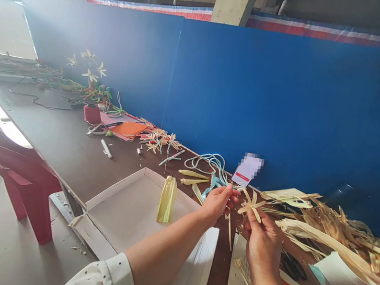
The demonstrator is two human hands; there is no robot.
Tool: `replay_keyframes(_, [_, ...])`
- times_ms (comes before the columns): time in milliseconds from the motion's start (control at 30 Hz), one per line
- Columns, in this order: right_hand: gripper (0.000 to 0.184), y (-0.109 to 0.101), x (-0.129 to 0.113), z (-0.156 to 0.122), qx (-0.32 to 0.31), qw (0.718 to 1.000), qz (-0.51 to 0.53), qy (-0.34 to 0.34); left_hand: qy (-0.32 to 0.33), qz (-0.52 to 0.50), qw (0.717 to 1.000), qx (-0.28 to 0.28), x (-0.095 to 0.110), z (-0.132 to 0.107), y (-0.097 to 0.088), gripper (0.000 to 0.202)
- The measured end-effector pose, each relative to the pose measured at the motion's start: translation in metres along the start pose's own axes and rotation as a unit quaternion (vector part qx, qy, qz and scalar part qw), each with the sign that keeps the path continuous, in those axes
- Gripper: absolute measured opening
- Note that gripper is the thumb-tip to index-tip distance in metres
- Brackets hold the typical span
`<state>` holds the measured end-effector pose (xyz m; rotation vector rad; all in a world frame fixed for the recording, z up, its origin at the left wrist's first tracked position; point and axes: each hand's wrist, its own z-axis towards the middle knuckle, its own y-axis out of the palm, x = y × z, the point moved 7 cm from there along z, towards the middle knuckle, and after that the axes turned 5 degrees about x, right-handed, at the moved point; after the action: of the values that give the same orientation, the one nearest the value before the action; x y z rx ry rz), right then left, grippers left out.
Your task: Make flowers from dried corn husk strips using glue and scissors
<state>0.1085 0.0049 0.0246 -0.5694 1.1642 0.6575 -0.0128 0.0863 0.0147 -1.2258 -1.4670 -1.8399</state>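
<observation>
My right hand (262,242) pinches a small pale flower (251,205) made of dried husk strips, its narrow petals spread above the fingertips. Just left of it, my left hand (218,203) has its thumb and fingers drawn together; what they hold, if anything, is too small to make out. Light blue ribbon (213,181) lies behind the left hand, and a thin stick (229,232) slants down below it. A folded yellow-green husk piece (167,199) rests in the shallow white box lid (105,191) under my left forearm.
A phone (246,170) leans against the blue partition (291,106). Dried husks (339,226) heap up at right beside black-handled scissors (295,266) and a white bowl (339,270). Leftward lie finished flowers (157,139), orange paper (128,128) and a marker (106,148). A red chair (23,178) stands at left.
</observation>
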Motion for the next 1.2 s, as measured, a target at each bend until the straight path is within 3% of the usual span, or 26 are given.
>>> replay_keyframes(233, [0.047, 0.003, 0.01, 0.005, -0.01, 0.995, 0.087, 0.043, -0.023, 0.053, 0.998, -0.027, -0.003, -0.004, 0.007, 0.036])
replay_keyframes(400, [0.036, 0.009, 0.01, 0.004, -0.004, 0.975, 0.186, 0.119, -0.016, 0.071, 0.997, -0.037, -0.004, -0.005, 0.007, 0.036])
replay_keyframes(533, [0.036, 0.011, 0.009, 0.002, -0.005, 0.967, 0.205, 0.151, -0.022, 0.088, 0.996, -0.027, -0.007, -0.004, 0.006, 0.032])
replay_keyframes(767, [0.041, 0.011, 0.009, 0.002, -0.003, 0.959, 0.235, 0.159, -0.025, 0.108, 0.993, -0.042, -0.006, -0.007, 0.01, 0.029])
replay_keyframes(933, [0.042, 0.005, 0.012, 0.003, 0.025, 0.968, 0.206, 0.139, -0.037, 0.099, 0.993, -0.05, -0.007, -0.009, 0.012, 0.036])
replay_keyframes(1200, [0.043, 0.003, 0.015, 0.002, 0.019, 0.985, 0.131, 0.111, 0.008, 0.01, 0.997, -0.073, -0.001, -0.008, 0.015, 0.047])
